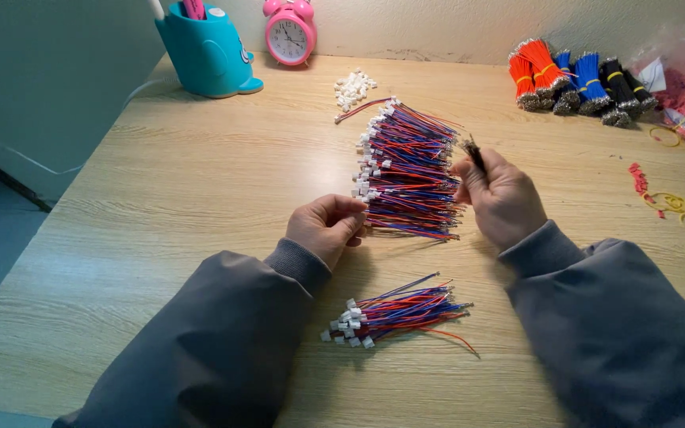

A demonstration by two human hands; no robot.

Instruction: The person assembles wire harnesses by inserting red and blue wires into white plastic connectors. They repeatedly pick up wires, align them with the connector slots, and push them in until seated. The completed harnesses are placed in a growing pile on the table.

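A long row of red and blue wire leads with white connector plugs (406,166) lies across the middle of the wooden table (184,182). My left hand (327,227) rests at the near end of the row, fingers curled at the white plugs. My right hand (499,194) pinches the bare tips of a few wires at the row's right side, fingers closed on them. A smaller bunch of the same wire leads (394,311) lies closer to me, between my grey sleeves.
A small heap of loose white connector plugs (353,85) lies beyond the row. A teal pen holder (204,51) and a pink alarm clock (289,32) stand at the back. Bundles of orange, blue and black wires (572,79), a plastic bag (679,75) and rubber bands (675,204) lie right.
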